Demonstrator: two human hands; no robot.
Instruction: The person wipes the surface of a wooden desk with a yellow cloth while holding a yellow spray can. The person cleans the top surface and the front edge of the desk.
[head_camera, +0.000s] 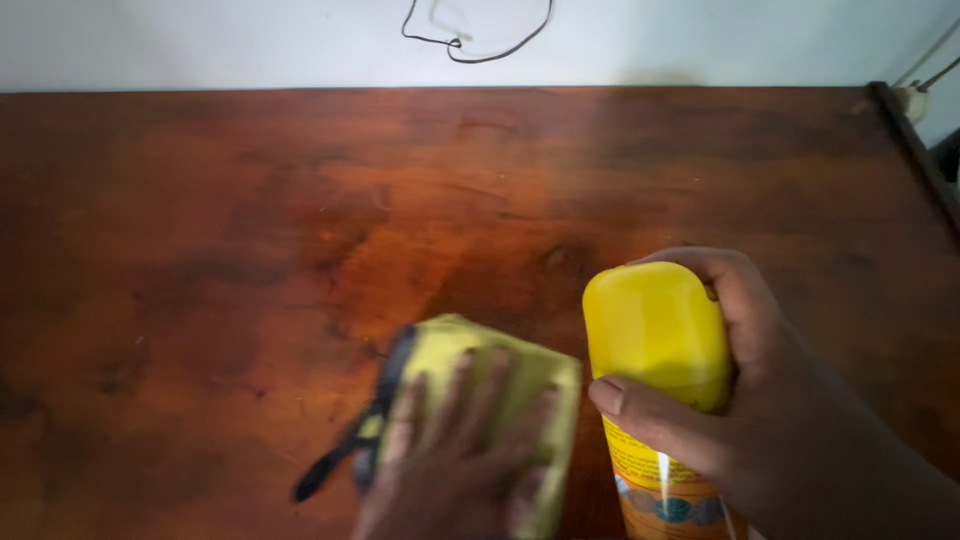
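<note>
1. You are wiping while you spray, I judge: your left hand (455, 450) lies flat on the cloth (490, 395), and your right hand (760, 400) grips the can (657, 345).
2. Left fingers (470, 385): spread and pressed down on the cloth, which reaches just past the fingertips and out to both sides of them. The hand is blurred, so it seems to be sliding.
3. Right fingers (735, 290): curled round the back of the can's cap, the thumb (640, 410) laid across the front below it. I cannot tell whether one is pressing the nozzle, though a faint pale haze rises beyond the cap.
4. The next move calls for firm flat pressure under the left fingers, and a can aimed at the table (250, 220) ahead of the fingertips, not at the cloth.
5. The cloth is yellow and folded, with a dark strap or edge trailing left of the fingers. It lies just beside the can.
6. The can is yellow with a rounded cap, upright, its lower body orange-printed below your thumb.
</note>
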